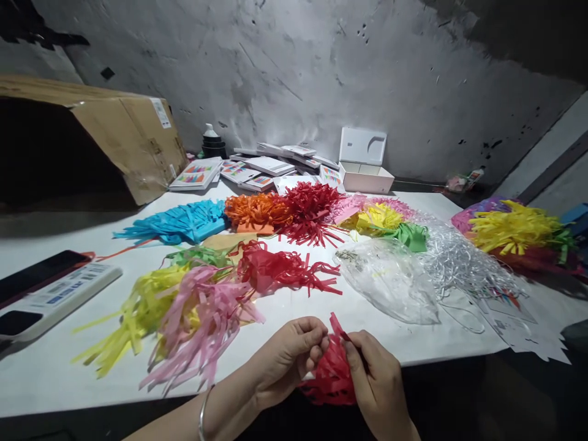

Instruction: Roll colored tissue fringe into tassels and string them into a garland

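Note:
Near the table's front edge, my right hand (374, 373) pinches the rolled top of a red paper tassel (333, 373), whose fringe hangs down between my hands. Just left of it, my left hand (291, 352) has its fingers curled with thumb and fingertips together; what they hold, if anything, is too small to make out. Pink (206, 306) and yellow (149, 306) fringed paper lies to the left. Beyond my hands is another red fringed piece (275, 266). A clear plastic bag (390, 282) rests to the right.
Blue (177, 222), orange (257, 211) and dark red (312, 202) tassels line the white table (275, 312), with silver strands (459, 257) at right. Flat boxes (269, 165), a white open box (365, 176) and a carton (133, 141) stand behind. Phones lie at left.

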